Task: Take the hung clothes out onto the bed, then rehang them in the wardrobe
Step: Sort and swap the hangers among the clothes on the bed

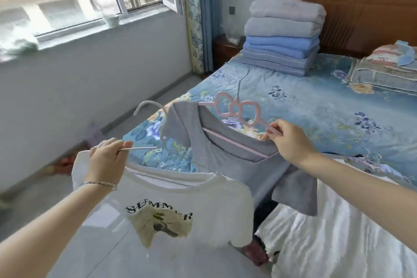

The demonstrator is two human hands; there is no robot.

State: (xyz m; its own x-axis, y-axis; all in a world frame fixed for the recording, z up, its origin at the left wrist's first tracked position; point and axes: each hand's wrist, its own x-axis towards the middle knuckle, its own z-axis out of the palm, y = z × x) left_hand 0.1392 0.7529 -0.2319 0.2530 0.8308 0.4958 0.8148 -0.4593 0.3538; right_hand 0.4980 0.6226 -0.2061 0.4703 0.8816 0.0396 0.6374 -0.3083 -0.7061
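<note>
My left hand [106, 160] grips the bar of a white hanger [147, 106] that carries a white T-shirt [180, 201] printed "SUMMER". The shirt hangs over the floor beside the bed. My right hand [287, 137] pinches the right arm of a pink bow-shaped hanger [237, 109] bearing a grey T-shirt [228, 153], held above the near corner of the bed [316, 108]. The grey shirt partly overlaps the white one. A white garment [334, 232] lies on the bed at lower right, with another hanger [367, 156] just beyond my right forearm.
A stack of folded blue and grey blankets [284, 36] stands at the head of the bed by the wooden headboard [361, 7]. A pillow [383, 70] lies at right. The window wall [90, 74] runs along the left, with bare floor [158, 97] between it and the bed.
</note>
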